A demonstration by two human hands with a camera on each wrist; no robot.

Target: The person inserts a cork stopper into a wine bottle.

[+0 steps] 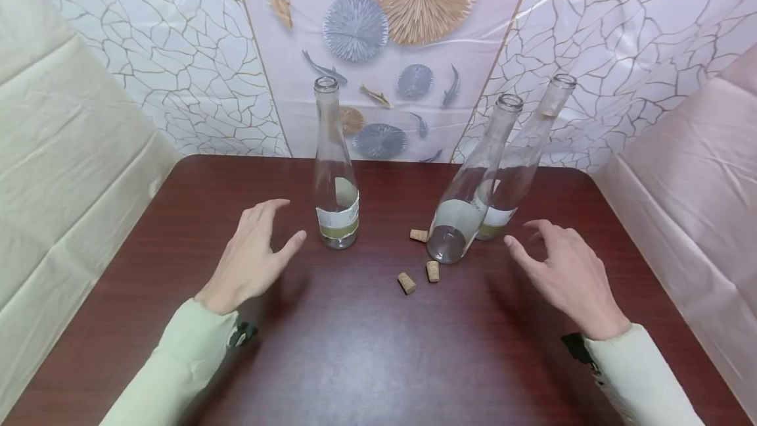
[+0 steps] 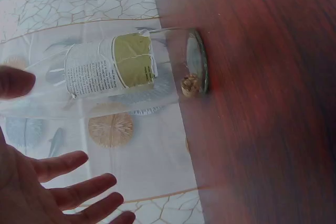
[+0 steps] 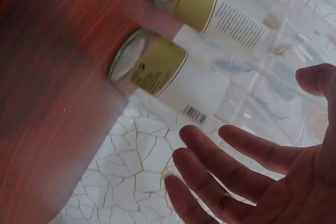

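Three clear glass bottles with torn white and olive labels stand on the table. My left hand [image 1: 247,255], fingers spread and thumb apart, is just left of the left bottle [image 1: 337,215] without touching it. Low in this bottle's glass [image 2: 131,66], the left wrist view shows a cork [image 2: 190,85]; whether inside or behind, I cannot tell. The front right bottle [image 1: 464,209] overlaps the rear right bottle [image 1: 520,163]; both slant right in the head view. Beside them, my right hand [image 1: 564,275] holds nothing, its fingers loosely bent.
Three corks lie near the front right bottle: one partly behind its base [image 1: 418,235], another cork [image 1: 433,271] in front, and a third cork [image 1: 407,283] nearer me. The dark red-brown table [image 1: 367,360] ends at a patterned sheet [image 1: 195,51]; pale cloth hangs on both sides.
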